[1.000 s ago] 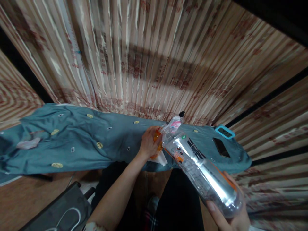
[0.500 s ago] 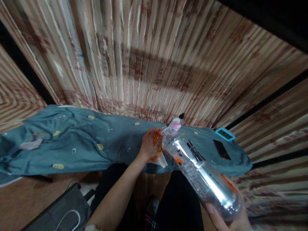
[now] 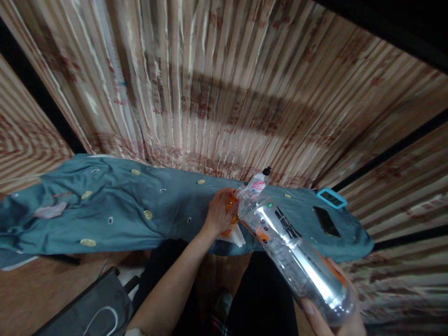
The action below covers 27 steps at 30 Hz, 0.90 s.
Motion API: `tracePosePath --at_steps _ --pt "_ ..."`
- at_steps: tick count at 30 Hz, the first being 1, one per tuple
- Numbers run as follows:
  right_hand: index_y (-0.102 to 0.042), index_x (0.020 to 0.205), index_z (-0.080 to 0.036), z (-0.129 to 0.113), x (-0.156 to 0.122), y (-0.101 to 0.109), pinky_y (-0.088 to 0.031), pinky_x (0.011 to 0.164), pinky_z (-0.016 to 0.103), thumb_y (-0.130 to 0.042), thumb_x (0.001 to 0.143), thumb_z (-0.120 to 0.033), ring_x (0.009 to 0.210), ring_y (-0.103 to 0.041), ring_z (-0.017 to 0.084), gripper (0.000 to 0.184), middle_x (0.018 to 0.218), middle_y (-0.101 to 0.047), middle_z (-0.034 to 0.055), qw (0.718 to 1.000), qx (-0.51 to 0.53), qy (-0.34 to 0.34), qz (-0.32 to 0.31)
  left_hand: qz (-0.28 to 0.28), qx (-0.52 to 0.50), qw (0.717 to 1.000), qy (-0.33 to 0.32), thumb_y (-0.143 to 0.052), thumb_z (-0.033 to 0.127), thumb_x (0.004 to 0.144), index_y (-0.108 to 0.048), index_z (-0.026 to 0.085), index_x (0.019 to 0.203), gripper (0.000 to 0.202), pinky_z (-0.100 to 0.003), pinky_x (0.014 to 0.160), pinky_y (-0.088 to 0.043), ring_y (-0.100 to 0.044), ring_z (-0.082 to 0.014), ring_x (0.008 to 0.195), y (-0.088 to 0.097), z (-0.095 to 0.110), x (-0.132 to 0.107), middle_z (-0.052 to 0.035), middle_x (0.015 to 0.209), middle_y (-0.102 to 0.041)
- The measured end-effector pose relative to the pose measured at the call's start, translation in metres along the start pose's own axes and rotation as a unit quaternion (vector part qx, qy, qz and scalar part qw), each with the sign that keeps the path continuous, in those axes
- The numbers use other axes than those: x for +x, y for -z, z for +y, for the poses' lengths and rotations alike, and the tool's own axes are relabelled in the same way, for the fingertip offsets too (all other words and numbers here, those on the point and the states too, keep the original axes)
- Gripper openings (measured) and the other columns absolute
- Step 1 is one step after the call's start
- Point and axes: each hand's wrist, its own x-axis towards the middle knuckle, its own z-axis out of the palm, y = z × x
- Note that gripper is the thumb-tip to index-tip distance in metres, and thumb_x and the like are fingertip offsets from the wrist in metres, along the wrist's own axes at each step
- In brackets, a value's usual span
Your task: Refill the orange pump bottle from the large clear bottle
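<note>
My right hand grips the base of a large clear plastic bottle with an orange and black label. The bottle is tipped with its neck down towards a small orange container. My left hand is wrapped round that orange container on the cloth-covered board. A white tissue lies under the container. Just behind the big bottle's neck stands a small clear bottle with a pink label and black cap.
A teal patterned cloth covers the long board. A black phone and a blue-rimmed device lie at its right end. Striped curtains hang behind. A dark bag sits on the floor at lower left.
The view has shifted slightly; both hands keep their grips, and the big bottle stays tilted at the orange container.
</note>
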Motion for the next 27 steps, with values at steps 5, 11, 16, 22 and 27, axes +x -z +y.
tracePosePath --at_steps 5,11,16,22,27 --pt "-0.043 0.144 -0.006 0.0045 -0.0007 -0.0004 -0.04 0.106 0.057 -0.066 0.079 -0.062 0.134 -0.042 0.045 0.088 0.136 -0.051 0.0219 1.0 0.002 0.005 0.001 -0.01 0.006 1.0 0.006 -0.037 0.054 0.1 -0.062 0.018 0.115 0.046 -0.042 0.098 -0.052 -0.065 -0.0265 0.11 -0.0001 0.0009 0.0001 -0.0125 0.114 -0.07" --pt "-0.043 0.143 -0.007 0.0062 -0.0009 0.001 -0.041 0.108 0.053 -0.064 0.08 -0.063 0.13 -0.046 0.04 0.087 0.132 -0.054 0.019 1.0 -0.014 0.008 0.0 -0.005 0.007 1.0 0.005 -0.036 0.054 0.1 -0.061 0.017 0.114 0.046 -0.043 0.098 -0.052 -0.065 -0.0269 0.11 -0.0011 0.0012 0.0003 -0.0131 0.114 -0.07" --pt "-0.046 0.14 -0.011 0.0095 -0.0002 0.001 -0.041 0.108 0.052 -0.065 0.079 -0.064 0.124 -0.051 0.036 0.082 0.13 -0.055 0.0164 0.999 -0.024 0.022 0.005 -0.008 0.01 1.0 0.01 -0.04 0.048 0.1 -0.061 0.018 0.115 0.039 -0.043 0.098 -0.052 -0.065 -0.0268 0.111 -0.0013 -0.0002 0.0001 -0.0127 0.115 -0.07" --pt "-0.045 0.142 -0.007 0.0073 -0.0006 -0.0003 -0.038 0.109 0.057 -0.066 0.078 -0.065 0.128 -0.047 0.041 0.089 0.133 -0.054 0.0202 1.0 -0.018 0.022 0.006 -0.002 0.008 1.0 0.01 -0.039 0.049 0.1 -0.062 0.018 0.115 0.041 -0.043 0.097 -0.052 -0.065 -0.0268 0.11 -0.002 -0.0014 0.0 -0.0127 0.114 -0.07" --pt "-0.043 0.143 -0.002 0.0031 -0.0016 -0.0003 -0.035 0.11 0.057 -0.064 0.08 -0.066 0.129 -0.047 0.041 0.093 0.135 -0.052 0.0238 1.0 -0.022 0.021 0.002 0.008 0.0 1.0 0.011 -0.037 0.05 0.101 -0.062 0.017 0.114 0.044 -0.043 0.098 -0.052 -0.065 -0.0266 0.11 -0.0021 -0.0013 0.0001 -0.0131 0.113 -0.071"
